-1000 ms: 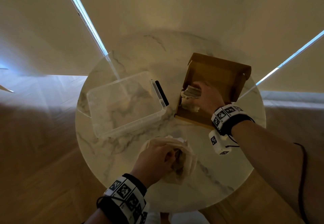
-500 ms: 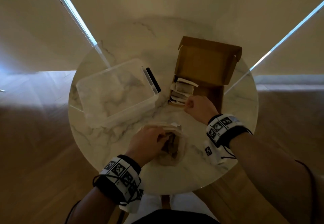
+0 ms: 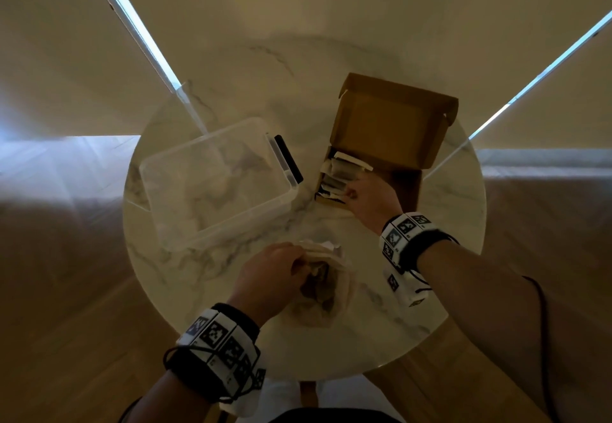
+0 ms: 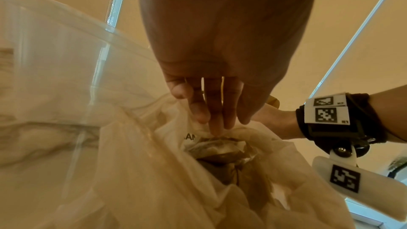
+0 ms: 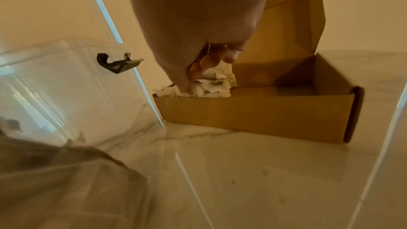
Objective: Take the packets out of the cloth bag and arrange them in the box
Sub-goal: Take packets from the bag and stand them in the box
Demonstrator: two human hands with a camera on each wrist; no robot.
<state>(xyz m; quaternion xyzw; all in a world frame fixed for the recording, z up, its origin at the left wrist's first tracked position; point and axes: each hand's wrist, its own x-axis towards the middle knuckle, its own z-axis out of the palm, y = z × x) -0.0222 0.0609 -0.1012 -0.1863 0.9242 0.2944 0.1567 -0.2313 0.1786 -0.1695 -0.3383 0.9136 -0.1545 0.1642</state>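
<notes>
Brown box (image 3: 390, 124), cream cloth bag (image 3: 334, 287) (marble-veined table (image 3: 381, 323))

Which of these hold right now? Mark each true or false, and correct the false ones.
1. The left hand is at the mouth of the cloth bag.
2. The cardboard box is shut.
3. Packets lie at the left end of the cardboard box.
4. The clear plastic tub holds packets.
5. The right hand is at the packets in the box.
1. True: the left hand has its fingers on the rim of the cloth bag.
2. False: the cardboard box stands open, lid raised.
3. True: the packets sit there.
4. False: no packets show in the clear plastic tub.
5. True: the right hand reaches them.
</notes>
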